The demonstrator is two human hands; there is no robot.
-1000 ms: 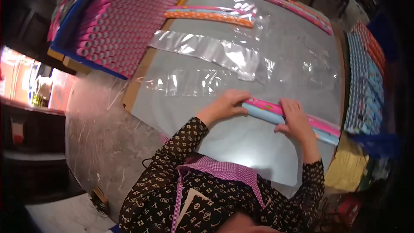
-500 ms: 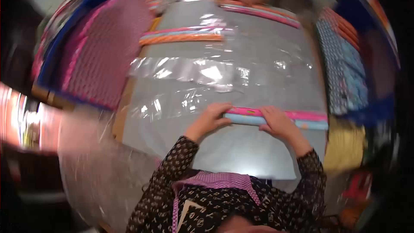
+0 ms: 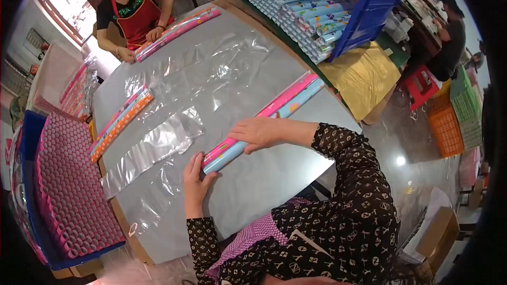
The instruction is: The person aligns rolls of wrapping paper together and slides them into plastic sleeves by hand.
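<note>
A pink wrapping paper roll (image 3: 272,106) and a light blue wrapping paper roll (image 3: 299,101) lie side by side, slanting across the near part of the grey table (image 3: 248,200). My left hand (image 3: 196,183) cups their near end, fingers on the pink side and thumb by the blue one. Across the middle of both rolls lies my right hand (image 3: 259,133), its fingers over the pink roll and its thumb on the near side of the blue one. Clear plastic film (image 3: 158,145) is spread on the table just beyond my left hand.
Orange and pink rolls (image 3: 124,119) lie at the left. Across the table, a person in a red apron (image 3: 134,18) has hands on more rolls (image 3: 182,29). A blue crate (image 3: 33,142) of pink rolls stands left. Stacked rolls (image 3: 296,13) and gold sheets (image 3: 364,79) sit right.
The view has turned and sharpened, so the table now slants. Both hands are still on the pink and blue rolls. The person across the table is now more fully in view.
</note>
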